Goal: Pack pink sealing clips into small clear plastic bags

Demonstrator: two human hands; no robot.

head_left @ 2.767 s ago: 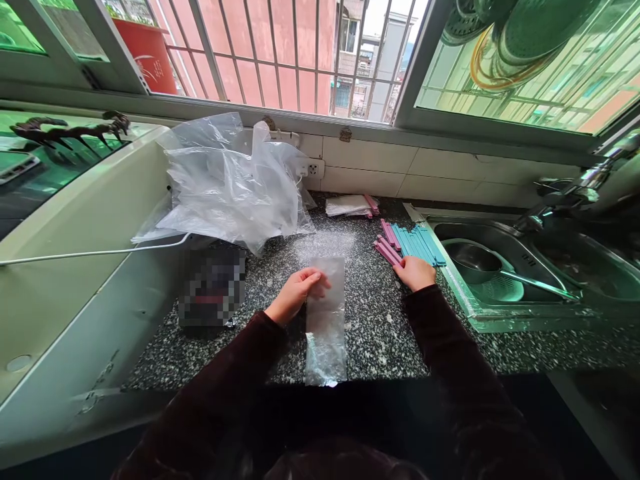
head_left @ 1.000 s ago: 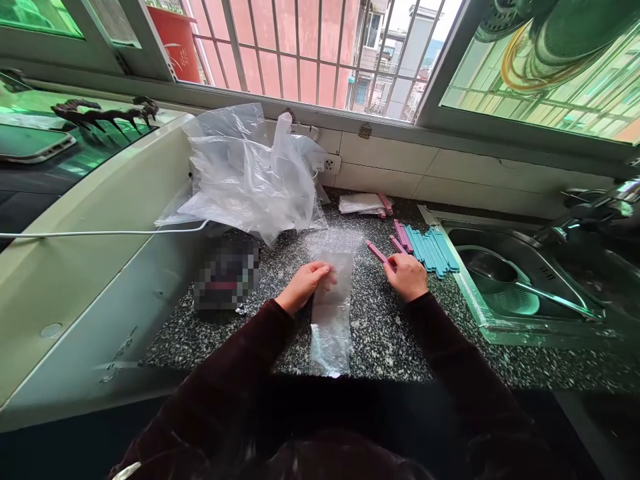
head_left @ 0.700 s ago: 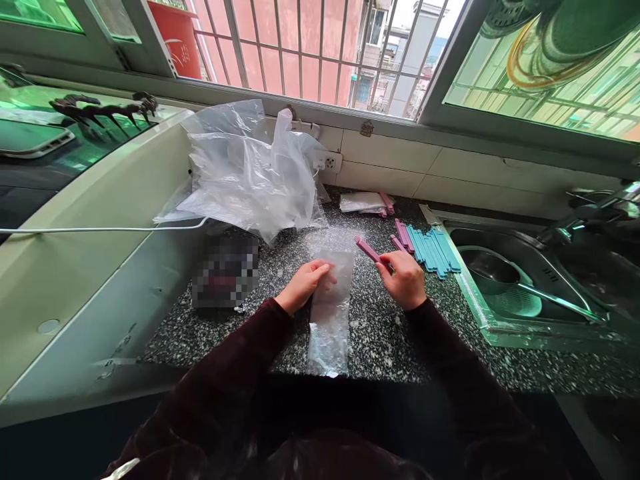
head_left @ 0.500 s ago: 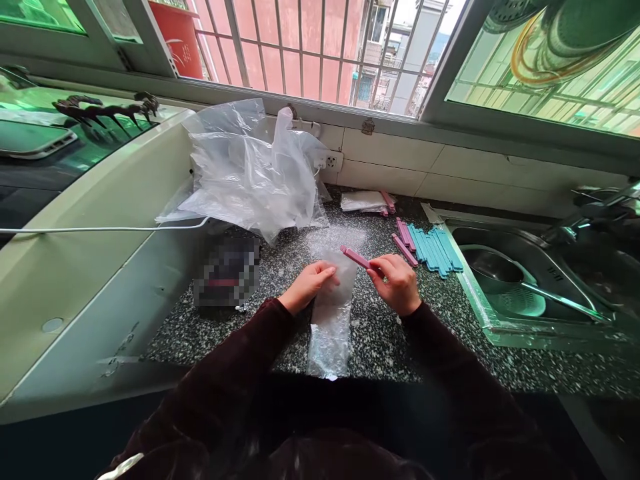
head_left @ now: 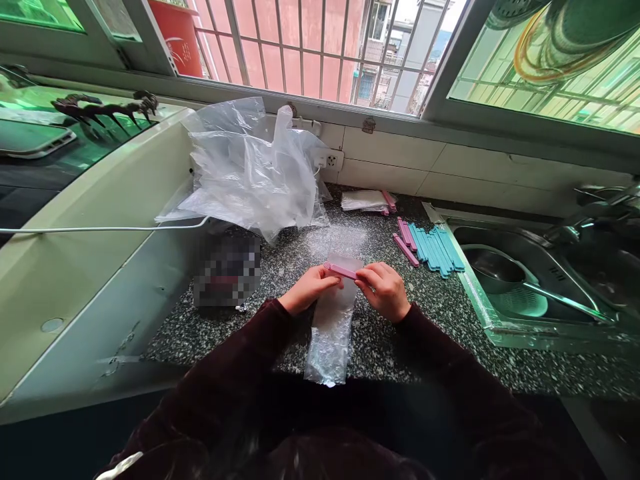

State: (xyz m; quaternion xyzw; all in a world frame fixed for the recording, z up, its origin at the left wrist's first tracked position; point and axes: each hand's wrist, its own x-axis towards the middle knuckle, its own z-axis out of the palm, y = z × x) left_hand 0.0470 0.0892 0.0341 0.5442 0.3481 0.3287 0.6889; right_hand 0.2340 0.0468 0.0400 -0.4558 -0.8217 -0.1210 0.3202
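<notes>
My left hand point(head_left: 311, 289) pinches the left side of a narrow clear plastic bag point(head_left: 330, 333) near its upper end; some fingers show through the film. Between the thumb and fingers of my right hand point(head_left: 385, 290) is the right end of a pink bag clip point(head_left: 341, 271). The clip lies across the upper part of the bag, and its left end is at my left fingertips. Whether the clip is closed on the film I cannot tell. To the right lie several loose pink clips point(head_left: 405, 241) beside a row of blue clips point(head_left: 436, 249).
A heap of clear plastic bags point(head_left: 250, 173) stands at the back left. Flat bags with pink clips point(head_left: 364, 200) lie by the wall. A blurred dark object point(head_left: 227, 272) is at left. On the right, a sink point(head_left: 540, 257) holds a pan point(head_left: 493, 268). A white cable point(head_left: 105, 231) crosses left.
My right hand took a pink clip from the pile and carried it left to the bag, where it now lies across the upper part. My left hand has kept hold of the bag.
</notes>
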